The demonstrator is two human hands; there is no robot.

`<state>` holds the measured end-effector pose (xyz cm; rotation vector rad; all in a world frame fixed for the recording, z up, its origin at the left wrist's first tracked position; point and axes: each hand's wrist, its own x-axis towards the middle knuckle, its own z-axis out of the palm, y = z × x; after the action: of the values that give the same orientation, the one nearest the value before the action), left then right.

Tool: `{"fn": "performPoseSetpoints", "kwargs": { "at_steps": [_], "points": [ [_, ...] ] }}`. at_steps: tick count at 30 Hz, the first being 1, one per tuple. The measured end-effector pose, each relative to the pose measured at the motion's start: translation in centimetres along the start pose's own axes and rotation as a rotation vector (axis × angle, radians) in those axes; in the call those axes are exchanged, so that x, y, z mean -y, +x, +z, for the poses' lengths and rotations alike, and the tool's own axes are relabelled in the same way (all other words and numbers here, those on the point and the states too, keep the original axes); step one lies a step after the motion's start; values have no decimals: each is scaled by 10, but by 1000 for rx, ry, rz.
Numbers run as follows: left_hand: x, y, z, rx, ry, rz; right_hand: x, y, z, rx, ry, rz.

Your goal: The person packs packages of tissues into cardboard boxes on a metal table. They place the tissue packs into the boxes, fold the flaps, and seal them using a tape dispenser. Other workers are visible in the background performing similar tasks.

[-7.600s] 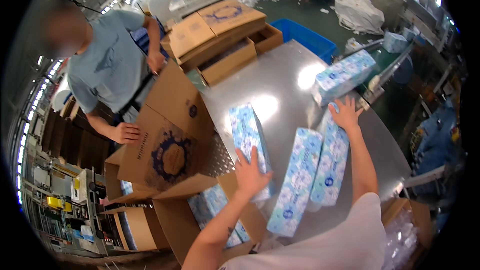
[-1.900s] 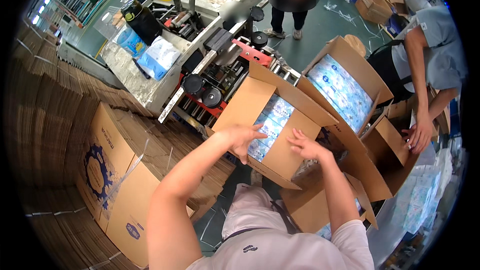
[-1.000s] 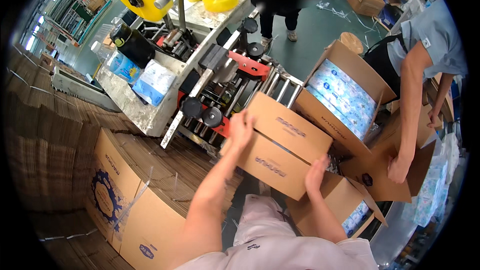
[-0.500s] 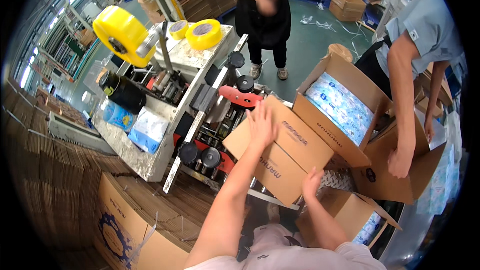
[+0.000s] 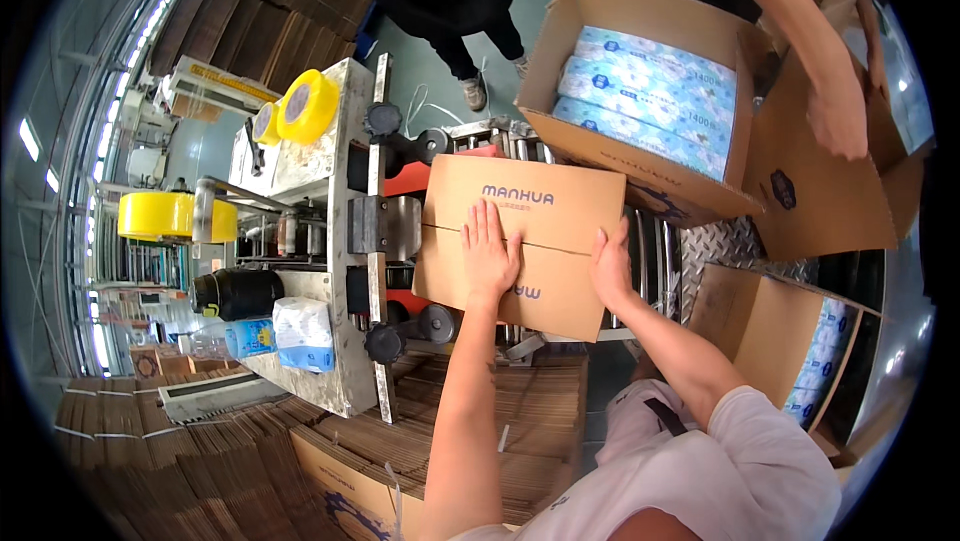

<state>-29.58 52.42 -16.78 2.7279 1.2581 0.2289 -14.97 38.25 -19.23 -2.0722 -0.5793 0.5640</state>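
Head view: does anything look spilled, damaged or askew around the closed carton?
Mostly no. The carton that the left hand and right hand touch looks uncrushed. Only the taping machine's side panel looks odd, smeared with dark grime.

brown carton (image 5: pixel 570 286) with dark blue print (image 5: pixel 518 195), pale blue patterned packs (image 5: pixel 650 91), yellow tape roll (image 5: pixel 308 106)

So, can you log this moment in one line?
left hand: flat atop box | right hand: at box's right edge | box: flaps folded shut | open box: packs inside

Two hands (image 5: pixel 488 259) on one carton (image 5: pixel 560 203), three yellow tape rolls (image 5: pixel 308 108), four black knobs (image 5: pixel 383 121)
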Motion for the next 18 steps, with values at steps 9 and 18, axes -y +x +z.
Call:
{"fn": "performPoseSetpoints", "kwargs": {
  "at_steps": [9, 18],
  "points": [
    [29, 8, 2, -58, 140, -106, 39, 28, 47, 100, -19, 87],
    [-92, 24, -68, -583, -621, -2, 117, 45, -113, -31, -278, -1015]
  ]
}}
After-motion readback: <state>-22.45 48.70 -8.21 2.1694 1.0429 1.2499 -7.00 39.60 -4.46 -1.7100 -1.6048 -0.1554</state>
